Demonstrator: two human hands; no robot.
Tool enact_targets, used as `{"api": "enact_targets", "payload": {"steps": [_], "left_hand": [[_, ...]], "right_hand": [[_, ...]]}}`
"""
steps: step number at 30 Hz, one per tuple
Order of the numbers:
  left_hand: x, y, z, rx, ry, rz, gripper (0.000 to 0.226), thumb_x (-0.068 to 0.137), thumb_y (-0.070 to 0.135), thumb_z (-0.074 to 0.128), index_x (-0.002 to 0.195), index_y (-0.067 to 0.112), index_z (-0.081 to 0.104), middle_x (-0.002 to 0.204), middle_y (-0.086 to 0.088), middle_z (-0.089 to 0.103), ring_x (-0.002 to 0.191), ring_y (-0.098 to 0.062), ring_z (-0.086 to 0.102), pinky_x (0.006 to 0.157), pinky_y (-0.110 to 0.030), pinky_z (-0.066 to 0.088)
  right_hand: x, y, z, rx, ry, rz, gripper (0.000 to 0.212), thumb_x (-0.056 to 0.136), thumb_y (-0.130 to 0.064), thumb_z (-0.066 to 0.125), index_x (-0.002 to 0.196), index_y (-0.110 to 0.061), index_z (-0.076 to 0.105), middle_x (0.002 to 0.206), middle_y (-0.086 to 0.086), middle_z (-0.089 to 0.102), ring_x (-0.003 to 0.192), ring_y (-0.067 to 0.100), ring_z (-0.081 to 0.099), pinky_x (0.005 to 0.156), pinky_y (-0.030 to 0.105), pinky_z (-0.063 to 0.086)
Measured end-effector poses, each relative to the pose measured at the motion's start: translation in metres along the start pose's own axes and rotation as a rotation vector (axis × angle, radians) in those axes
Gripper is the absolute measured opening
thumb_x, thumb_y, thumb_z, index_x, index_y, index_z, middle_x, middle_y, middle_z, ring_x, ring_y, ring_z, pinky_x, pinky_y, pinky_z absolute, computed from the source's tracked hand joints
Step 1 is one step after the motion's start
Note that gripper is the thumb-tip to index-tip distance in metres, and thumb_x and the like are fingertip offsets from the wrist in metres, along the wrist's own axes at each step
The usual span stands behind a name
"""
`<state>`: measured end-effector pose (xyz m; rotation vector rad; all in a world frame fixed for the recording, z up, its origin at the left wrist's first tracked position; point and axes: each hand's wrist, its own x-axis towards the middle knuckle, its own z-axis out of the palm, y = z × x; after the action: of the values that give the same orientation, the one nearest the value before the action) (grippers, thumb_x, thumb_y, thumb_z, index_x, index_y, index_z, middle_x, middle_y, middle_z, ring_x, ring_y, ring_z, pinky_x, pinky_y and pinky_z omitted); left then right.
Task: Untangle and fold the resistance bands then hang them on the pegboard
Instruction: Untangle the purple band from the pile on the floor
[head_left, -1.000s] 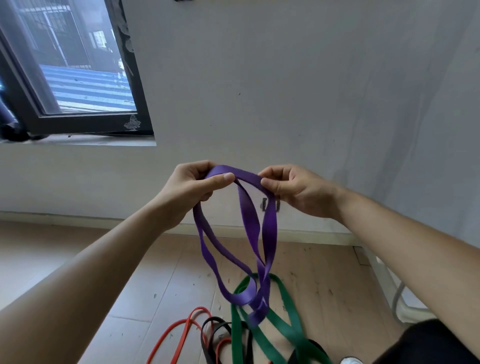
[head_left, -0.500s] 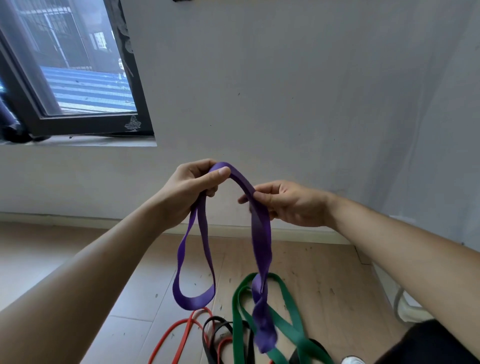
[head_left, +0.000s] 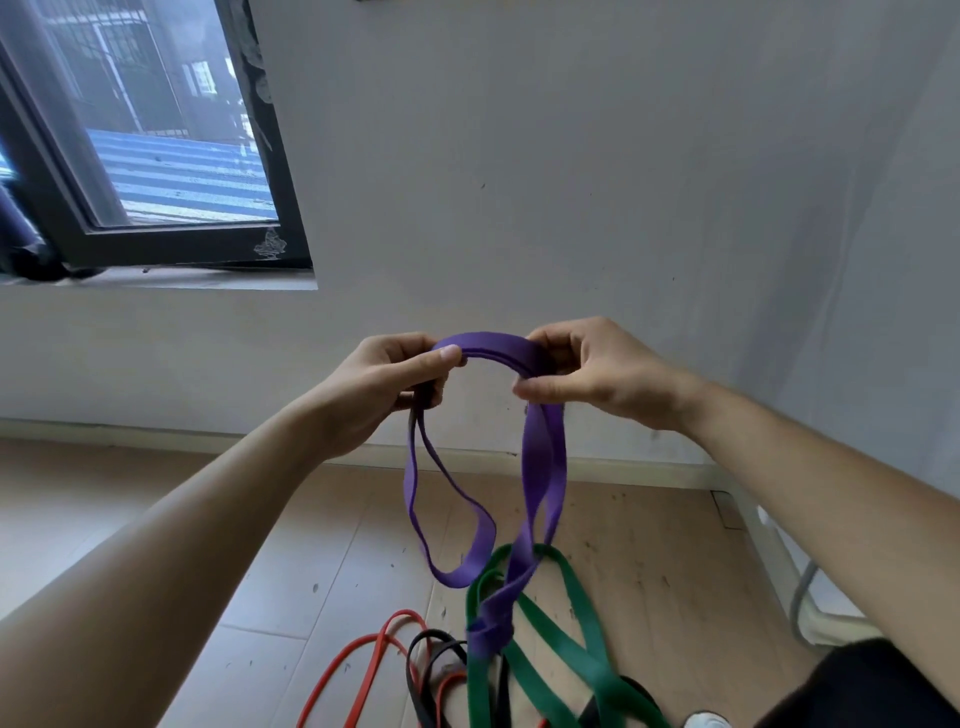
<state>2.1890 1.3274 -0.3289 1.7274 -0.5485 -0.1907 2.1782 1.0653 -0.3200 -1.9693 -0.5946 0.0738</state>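
At centre frame, both hands held the purple band (head_left: 493, 345) up in front of the wall (head_left: 571, 156). The left hand (head_left: 384, 384) gripped one end of a short arch of band, thumb pressed on top and fingers curled under. The right hand (head_left: 597, 374) pinched the other end btwn thumb and curled fingers. The arch looked doubled, at least two layers stacked.

Two loops hung below. One dropped from the left hand and ended above the floor (head_left: 156, 519). The longer one dropped from the right hand, and its twisted tip overlapped the green band (head_left: 571, 639) at lower centre. Couldn't tell if the tip just dangled in front of the green or was caught in it.

The green band lay on the floor w/ a red band (head_left: 363, 654) and a black band (head_left: 426, 654) at the bottom edge, all crossing each other. A window (head_left: 156, 130) sat upper left. No pegboard in view.

Judging by this, the step in hand was folding the purple band, w/ the fold only partly made. The next move would prob. call for lifting the long loop free of the green, taking out the twist, then gathering both loops up to the arch so the layers match. Hanging comes after, and the other three bands looked untouched.
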Motion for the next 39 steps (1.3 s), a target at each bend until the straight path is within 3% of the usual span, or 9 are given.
{"api": "enact_targets", "payload": {"steps": [3, 6, 8, 14, 20, 25, 29, 32, 39], "left_hand": [[0.002, 0.002, 0.005, 0.023, -0.046, 0.005, 0.063, 0.079, 0.046, 0.076, 0.118, -0.002, 0.064, 0.082, -0.002, 0.059, 0.078, -0.020, 0.058, 0.080, -0.030, 0.054], [0.003, 0.006, 0.015, 0.078, -0.057, 0.014, 0.047, 0.078, 0.043, 0.081, 0.105, 0.006, 0.070, 0.080, 0.000, 0.062, 0.075, -0.016, 0.059, 0.076, -0.028, 0.053], [0.004, 0.007, 0.020, 0.158, -0.041, 0.009, 0.040, 0.078, 0.046, 0.082, 0.095, 0.011, 0.071, 0.077, -0.001, 0.062, 0.072, -0.015, 0.058, 0.071, -0.028, 0.051], [0.006, 0.006, 0.027, 0.263, -0.005, 0.030, 0.035, 0.077, 0.044, 0.078, 0.093, 0.013, 0.073, 0.071, 0.003, 0.066, 0.068, -0.011, 0.057, 0.065, -0.021, 0.045], [0.006, 0.004, 0.022, 0.265, -0.139, -0.116, 0.044, 0.077, 0.045, 0.074, 0.103, 0.009, 0.072, 0.083, -0.001, 0.068, 0.080, -0.013, 0.063, 0.081, -0.030, 0.050], [0.005, 0.006, 0.026, 0.266, -0.226, -0.131, 0.039, 0.079, 0.039, 0.075, 0.107, 0.012, 0.070, 0.089, -0.002, 0.070, 0.083, -0.014, 0.064, 0.081, -0.030, 0.050], [0.006, 0.010, 0.028, 0.173, -0.138, -0.103, 0.044, 0.084, 0.043, 0.077, 0.107, 0.005, 0.069, 0.085, -0.002, 0.066, 0.082, -0.016, 0.061, 0.078, -0.033, 0.048], [0.006, 0.009, 0.028, 0.178, -0.095, -0.086, 0.047, 0.081, 0.044, 0.079, 0.104, 0.004, 0.070, 0.080, -0.002, 0.063, 0.078, -0.017, 0.057, 0.075, -0.033, 0.047], [0.004, 0.004, 0.027, 0.107, -0.011, -0.060, 0.039, 0.077, 0.038, 0.080, 0.100, 0.009, 0.071, 0.073, 0.005, 0.061, 0.069, -0.009, 0.056, 0.071, -0.029, 0.048]], "right_hand": [[-0.001, -0.005, 0.003, 0.012, 0.043, -0.051, 0.028, 0.090, -0.013, 0.075, 0.118, -0.010, 0.070, 0.100, 0.012, 0.075, 0.096, 0.028, 0.071, 0.089, 0.039, 0.058], [-0.002, -0.010, 0.011, -0.112, -0.062, -0.048, 0.027, 0.094, -0.016, 0.071, 0.120, -0.011, 0.068, 0.094, 0.003, 0.073, 0.086, 0.011, 0.070, 0.080, 0.025, 0.056], [-0.002, -0.008, 0.014, -0.151, -0.102, -0.031, 0.026, 0.094, -0.019, 0.072, 0.117, -0.009, 0.070, 0.093, 0.005, 0.073, 0.082, 0.009, 0.068, 0.076, 0.022, 0.054], [0.001, 0.007, 0.016, -0.271, -0.057, -0.006, 0.023, 0.086, -0.022, 0.081, 0.105, -0.013, 0.072, 0.090, 0.005, 0.075, 0.084, 0.021, 0.074, 0.082, 0.043, 0.061], [0.000, 0.006, 0.006, -0.211, -0.113, 0.069, 0.011, 0.086, -0.016, 0.077, 0.097, -0.016, 0.074, 0.083, 0.006, 0.072, 0.075, 0.015, 0.065, 0.075, 0.031, 0.052], [-0.002, -0.004, -0.007, -0.253, -0.115, 0.057, 0.011, 0.085, -0.023, 0.077, 0.094, -0.016, 0.076, 0.090, 0.017, 0.073, 0.077, 0.028, 0.064, 0.070, 0.050, 0.050], [-0.001, -0.007, -0.008, -0.202, -0.097, 0.049, 0.012, 0.090, -0.020, 0.073, 0.101, -0.015, 0.074, 0.088, 0.015, 0.074, 0.070, 0.018, 0.062, 0.058, 0.031, 0.048], [-0.001, -0.002, 0.004, -0.182, -0.143, 0.066, 0.016, 0.090, -0.018, 0.074, 0.106, -0.014, 0.071, 0.088, 0.016, 0.072, 0.068, 0.014, 0.062, 0.056, 0.024, 0.047], [0.000, 0.016, 0.024, 0.033, -0.159, 0.152, 0.029, 0.089, -0.010, 0.073, 0.116, -0.008, 0.062, 0.112, 0.020, 0.071, 0.096, 0.035, 0.073, 0.067, 0.038, 0.061]]}}
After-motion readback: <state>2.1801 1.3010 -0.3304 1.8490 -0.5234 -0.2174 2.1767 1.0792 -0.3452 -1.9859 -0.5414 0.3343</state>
